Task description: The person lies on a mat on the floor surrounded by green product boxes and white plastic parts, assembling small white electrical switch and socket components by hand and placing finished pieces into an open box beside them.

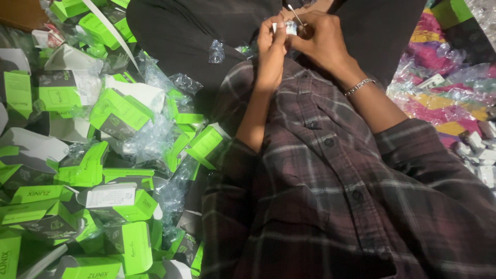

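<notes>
I see the floor (15, 15) almost wholly covered. On my left lies a loose heap of green and grey cardboard boxes (116, 111), mixed with crumpled clear plastic wrappers (150, 137). On my right a bright patterned cloth (444, 111) is spread out, with more clear plastic and small pale parts (483, 155) on it.

We see a dim place with the floor almost fully covered. On the left lies a big heap of green and grey cardboard boxes (116, 111) mixed with clear plastic wrappers (150, 137). On the right lies a colourful cloth (439, 111).
</notes>
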The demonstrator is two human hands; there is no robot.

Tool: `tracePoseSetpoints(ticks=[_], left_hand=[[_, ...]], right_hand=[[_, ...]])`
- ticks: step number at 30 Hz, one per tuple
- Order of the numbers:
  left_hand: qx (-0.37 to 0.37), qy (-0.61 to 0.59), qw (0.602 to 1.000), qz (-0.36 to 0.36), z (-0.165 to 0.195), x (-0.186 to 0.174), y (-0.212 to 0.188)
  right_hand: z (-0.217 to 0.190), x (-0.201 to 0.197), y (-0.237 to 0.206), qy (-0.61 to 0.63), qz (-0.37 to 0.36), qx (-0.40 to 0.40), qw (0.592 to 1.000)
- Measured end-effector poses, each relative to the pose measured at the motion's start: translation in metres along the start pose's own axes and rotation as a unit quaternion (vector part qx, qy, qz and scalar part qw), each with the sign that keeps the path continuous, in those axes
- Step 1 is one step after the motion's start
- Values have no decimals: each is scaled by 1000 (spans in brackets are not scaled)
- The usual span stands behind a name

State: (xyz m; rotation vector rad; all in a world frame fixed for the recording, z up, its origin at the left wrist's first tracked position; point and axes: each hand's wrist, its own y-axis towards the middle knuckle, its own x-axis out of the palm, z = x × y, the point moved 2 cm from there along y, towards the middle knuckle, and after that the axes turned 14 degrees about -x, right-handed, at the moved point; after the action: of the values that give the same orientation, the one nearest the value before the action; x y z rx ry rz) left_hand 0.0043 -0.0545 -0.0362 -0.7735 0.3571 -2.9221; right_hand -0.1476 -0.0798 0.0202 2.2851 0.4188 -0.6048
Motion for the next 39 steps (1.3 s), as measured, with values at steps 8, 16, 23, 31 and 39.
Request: tracePoseSetpoints(ticks=[8, 16, 23, 31, 39], left_hand=[[-46, -35, 997, -46, 3, 5, -2], [88, 160, 983, -10, 3, 14, -11], [43, 38, 997, -55, 1, 11, -7], [-72, -68, 990, -104, 5, 5, -7], [-40, 128, 991, -18, 6, 4, -13]], right_hand=[[-7, -1, 2, 27, 39, 38, 998], [-7, -3, 1, -35, 21, -58, 998], [0, -2, -3, -14, 61, -33, 997], [-7, -13, 0, 44, 50, -32, 997], [4, -13, -6, 11, -23, -74, 997]])
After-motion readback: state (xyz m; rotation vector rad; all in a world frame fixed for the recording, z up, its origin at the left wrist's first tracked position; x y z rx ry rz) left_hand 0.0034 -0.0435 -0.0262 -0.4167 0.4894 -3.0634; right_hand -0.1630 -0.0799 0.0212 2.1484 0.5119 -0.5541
